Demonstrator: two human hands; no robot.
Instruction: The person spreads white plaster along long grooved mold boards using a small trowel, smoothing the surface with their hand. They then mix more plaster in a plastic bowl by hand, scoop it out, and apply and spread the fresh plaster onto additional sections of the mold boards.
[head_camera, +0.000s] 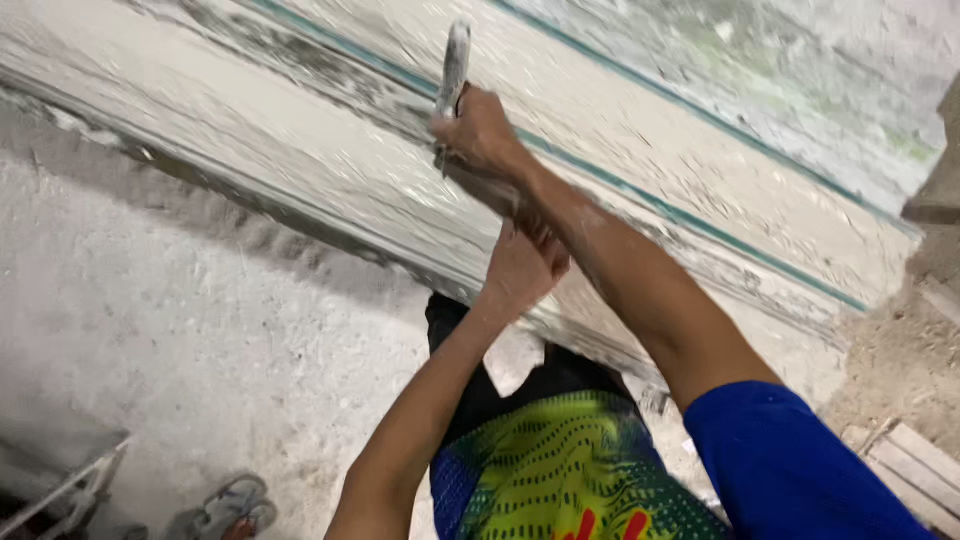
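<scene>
Plastering of a wall, seen from above. The right hand (480, 135) is closed around the handle of a trowel (456, 65), whose blade lies against the wall (300, 130). The left hand (522, 268) sits below the right forearm, fingers curled; whether it holds anything cannot be told. The band of wall beside the trowel looks pale and fairly smooth, so coating there appears well advanced; streaky grey strips along the teal lines (700, 225) suggest smoothing is left. A sandal (235, 505) lies on the dusty floor (200, 330).
</scene>
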